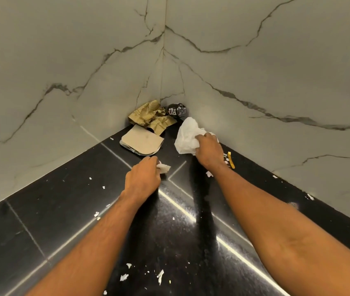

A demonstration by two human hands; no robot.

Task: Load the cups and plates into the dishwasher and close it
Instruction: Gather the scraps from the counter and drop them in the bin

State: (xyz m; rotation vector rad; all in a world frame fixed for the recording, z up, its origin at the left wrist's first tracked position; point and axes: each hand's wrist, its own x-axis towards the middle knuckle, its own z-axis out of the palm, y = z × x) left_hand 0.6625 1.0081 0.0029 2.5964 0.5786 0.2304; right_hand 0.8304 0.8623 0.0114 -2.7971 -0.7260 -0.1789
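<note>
Cups, plates, dishwasher out of view. Tissue wad [185, 133] gripped in curled right hand [208, 147]; scrap [165, 168] pinched in left hand [143, 178]. Just beyond fingers: lidded tray [142, 142], brown paper [148, 115], can [177, 111] in the wall corner. Paper bits scattered over counter [63, 210].

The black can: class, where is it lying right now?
In the head view, the can lies on its side in the far corner where the walls meet, right of the brown paper and behind the tissue the right hand grips.
</note>
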